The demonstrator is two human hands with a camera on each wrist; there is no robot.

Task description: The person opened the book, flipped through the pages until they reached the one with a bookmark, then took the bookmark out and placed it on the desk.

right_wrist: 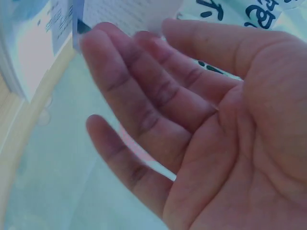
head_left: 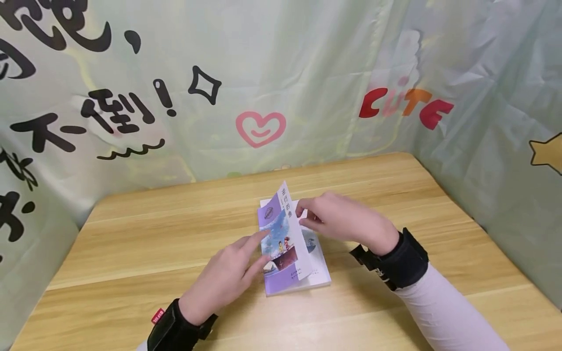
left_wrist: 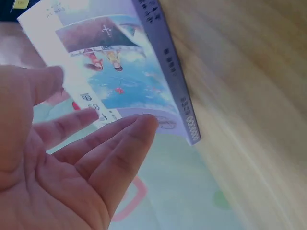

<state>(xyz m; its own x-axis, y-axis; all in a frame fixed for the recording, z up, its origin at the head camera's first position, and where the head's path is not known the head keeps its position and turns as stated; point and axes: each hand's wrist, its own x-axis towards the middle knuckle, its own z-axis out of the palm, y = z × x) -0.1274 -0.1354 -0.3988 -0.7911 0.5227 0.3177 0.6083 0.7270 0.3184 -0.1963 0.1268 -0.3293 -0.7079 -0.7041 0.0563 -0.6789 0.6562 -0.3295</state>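
Cloth (head_left: 329, 48), pale green and creased, hung behind the table and down both sides. Table (head_left: 131, 234) of light wood, back edge close against the cloth, side edges slanting outward toward the near side; broad room left of the book (head_left: 278, 239), a further strip behind, and some room to the right (partly taken up by the right forearm). On the cloth, heavy black Chinese characters (head_left: 120, 117) at left, readable in part as 不倒!, and at right the colored word CUTE (head_left: 406, 105). Toward the near middle of the table, the book, purple-covered, with spine side down at left and cover tilted up at right. Chinese title on a white strip of the cover, too small for sure reading; more small print along the spine (left_wrist: 177, 72). Underneath, a white surface with a blue picture (page or second book, cannot tell). Right hand (head_left: 340, 212) reaching in from the right, fingers bent, tips at the raised edge; cannot tell whether pinching. Left hand (head_left: 224, 270) at the outer face of the cover, fingers extended, thumb apart. Black wristband (head_left: 410, 258) on the right wrist, another on the left with a small red tag (head_left: 157, 316), lettering too blurred for reading.
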